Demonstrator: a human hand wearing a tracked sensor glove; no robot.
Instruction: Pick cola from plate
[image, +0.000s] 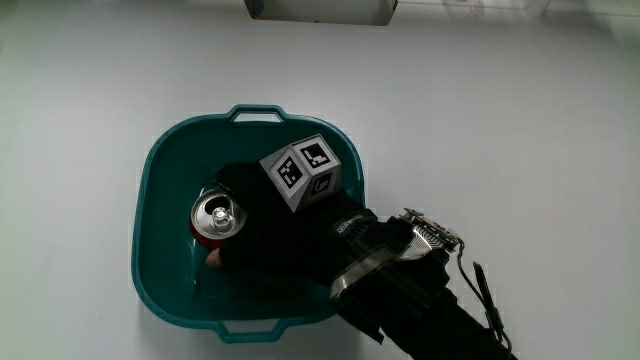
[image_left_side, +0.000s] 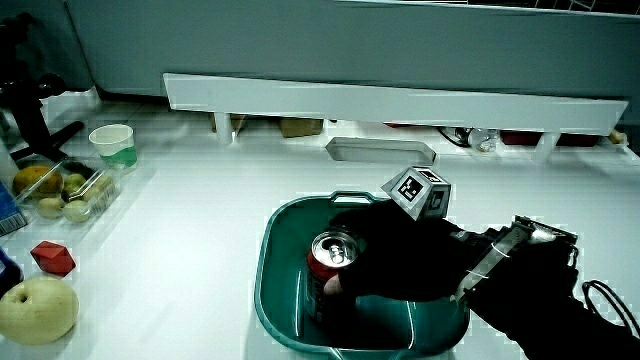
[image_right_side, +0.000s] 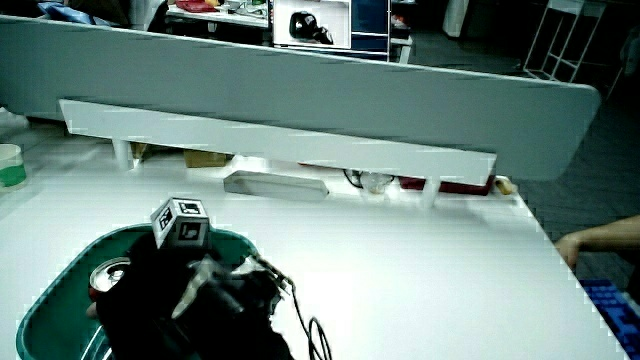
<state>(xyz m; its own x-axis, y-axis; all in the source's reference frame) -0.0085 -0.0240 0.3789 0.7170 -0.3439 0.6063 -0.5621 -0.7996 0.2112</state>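
A red cola can (image: 218, 219) with a silver top stands upright inside a teal basin (image: 160, 170) with handles. The gloved hand (image: 275, 228) reaches into the basin and wraps around the can's side, the patterned cube (image: 300, 172) on its back. In both side views the can (image_left_side: 330, 262) (image_right_side: 106, 276) shows beside the curled glove (image_left_side: 400, 262) (image_right_side: 150, 290), inside the basin (image_left_side: 285, 225) (image_right_side: 60, 275). The lower part of the can is hidden by the fingers and the basin wall.
A green-and-white cup (image_left_side: 113, 143), a clear box of fruit (image_left_side: 60, 190), a red block (image_left_side: 52, 257) and a pale apple (image_left_side: 38, 308) lie at the table's edge. A grey tray (image_left_side: 380, 150) sits near the low partition (image_left_side: 400, 100).
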